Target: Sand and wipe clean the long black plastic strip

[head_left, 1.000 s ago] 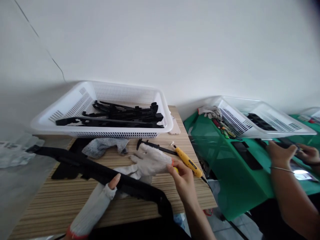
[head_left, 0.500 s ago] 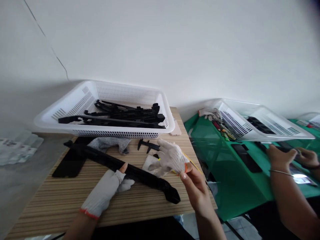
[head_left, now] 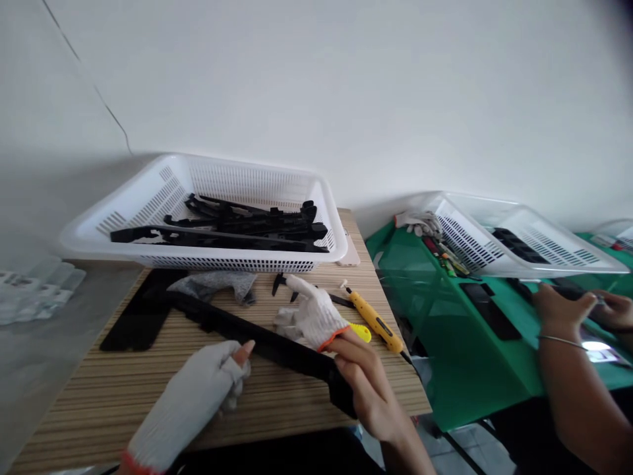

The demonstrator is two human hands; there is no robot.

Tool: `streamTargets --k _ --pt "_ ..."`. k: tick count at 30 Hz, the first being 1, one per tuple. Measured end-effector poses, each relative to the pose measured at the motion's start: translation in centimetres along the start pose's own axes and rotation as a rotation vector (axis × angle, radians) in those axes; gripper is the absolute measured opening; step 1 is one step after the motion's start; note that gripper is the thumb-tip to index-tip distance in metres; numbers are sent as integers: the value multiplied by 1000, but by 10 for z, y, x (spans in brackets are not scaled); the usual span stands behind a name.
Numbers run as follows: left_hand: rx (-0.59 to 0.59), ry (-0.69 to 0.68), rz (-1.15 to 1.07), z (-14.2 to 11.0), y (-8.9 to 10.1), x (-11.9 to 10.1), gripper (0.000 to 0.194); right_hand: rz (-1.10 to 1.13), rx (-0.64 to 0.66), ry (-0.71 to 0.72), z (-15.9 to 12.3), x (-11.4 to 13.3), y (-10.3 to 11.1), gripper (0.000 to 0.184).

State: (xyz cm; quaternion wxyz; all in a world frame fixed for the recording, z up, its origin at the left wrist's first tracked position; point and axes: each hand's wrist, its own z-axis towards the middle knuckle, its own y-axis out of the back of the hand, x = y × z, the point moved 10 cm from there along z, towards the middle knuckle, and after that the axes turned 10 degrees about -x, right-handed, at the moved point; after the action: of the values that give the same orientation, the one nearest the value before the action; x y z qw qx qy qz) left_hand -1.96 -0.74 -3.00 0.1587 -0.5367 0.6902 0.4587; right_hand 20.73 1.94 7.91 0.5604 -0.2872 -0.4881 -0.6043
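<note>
White knit covers the left hand [head_left: 198, 389], thumb tip bare, fingers loosely curled; can't tell if they grip anything. Right hand [head_left: 368, 386]: fingers now inside the loose glove [head_left: 319, 320], versus pinching its cuff half a second ago, so gloving looks partway; how spread, can't tell. Long black strip [head_left: 267, 343] slants over the table [head_left: 277, 412], dark, slim, wider and angled near end. Behind: white basket [head_left: 222, 264], similar strips.

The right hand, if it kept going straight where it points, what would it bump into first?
The white glove comes first, right at the right hand. Just past it, probably the black caliper, though depth is hard to tell.
</note>
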Motion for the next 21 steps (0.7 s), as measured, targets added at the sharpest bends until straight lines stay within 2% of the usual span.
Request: streamTargets --k 2,3,5,9,11,13,16,19,21 --pt "-28 -363 192 -17 0 -40 50 -41 101 21 1 6 -18 34" --pt "-40 -499 258 -27 -3 -55 45 -60 156 36 1 8 -28 32" --pt "-183 -709 354 -40 -2 -79 35 -88 229 81 1 14 -45 27" --pt "-524 -1023 444 -59 3 -108 29 -44 229 129 2 23 -58 24" --pt "-647 -1114 472 -66 5 -115 31 40 175 58 0 17 -58 28" --pt "-736 -1186 512 -75 5 -122 34 114 56 -90 -1 1 -54 34" --pt "-753 -1387 553 -98 -9 -130 36 221 -46 -338 -5 -32 -61 37" --pt "-611 -1590 540 -116 -31 -128 39 323 -32 -503 2 -55 -76 50" --pt "-515 -1626 522 -118 -41 -124 41 261 -45 -561 12 -69 -75 58"
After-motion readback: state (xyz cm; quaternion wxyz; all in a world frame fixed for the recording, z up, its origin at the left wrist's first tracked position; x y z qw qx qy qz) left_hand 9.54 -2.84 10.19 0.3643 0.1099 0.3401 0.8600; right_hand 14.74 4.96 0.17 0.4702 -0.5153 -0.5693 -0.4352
